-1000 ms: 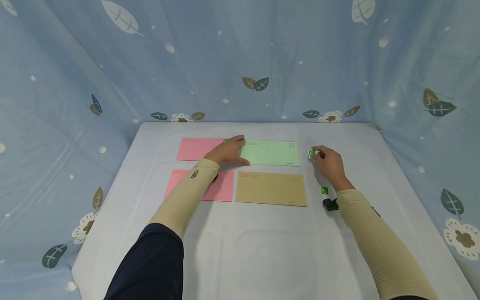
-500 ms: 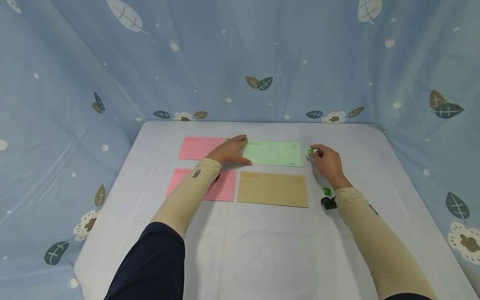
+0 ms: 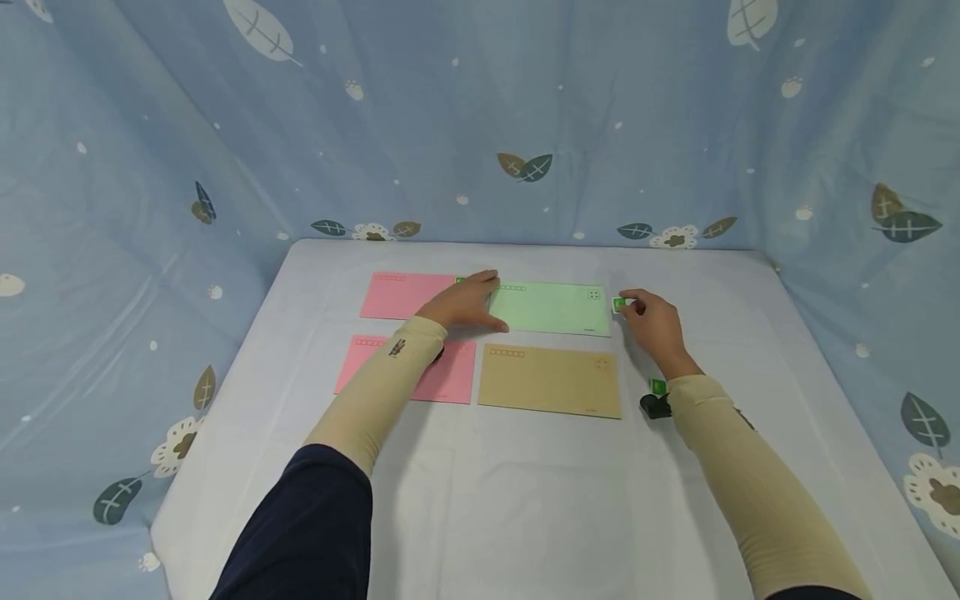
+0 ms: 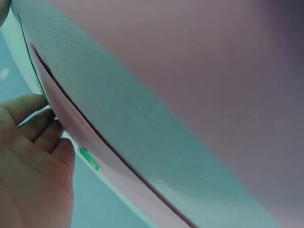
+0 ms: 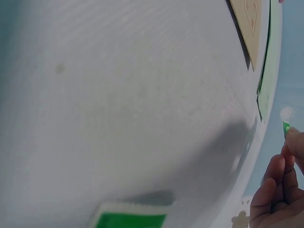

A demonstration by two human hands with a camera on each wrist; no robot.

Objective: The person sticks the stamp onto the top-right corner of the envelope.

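Note:
In the head view my left hand [image 3: 467, 302] rests with spread fingers across the left edge of the light green envelope [image 3: 555, 310] and the right end of the back pink envelope [image 3: 401, 293]. A green stamp [image 4: 90, 159] on that pink envelope shows beside the fingers in the left wrist view. My right hand [image 3: 654, 327] pinches another green stamp [image 3: 618, 305] by its edge, just off the green envelope's right side. A loose green stamp [image 3: 658, 387] lies nearer me, below the right hand. Much of the right palm is out of frame in the right wrist view.
A front pink envelope [image 3: 450, 379] lies partly under the left forearm. Beside it is a tan envelope [image 3: 551, 383]. All lie flat on a white-covered table [image 3: 525, 517], with blue patterned curtain [image 3: 420, 108] behind and at both sides.
My right hand has moved a little left with the pinched stamp, closer to the green envelope's right edge. The left hand stays in place on the envelopes. The head view has shifted slightly.

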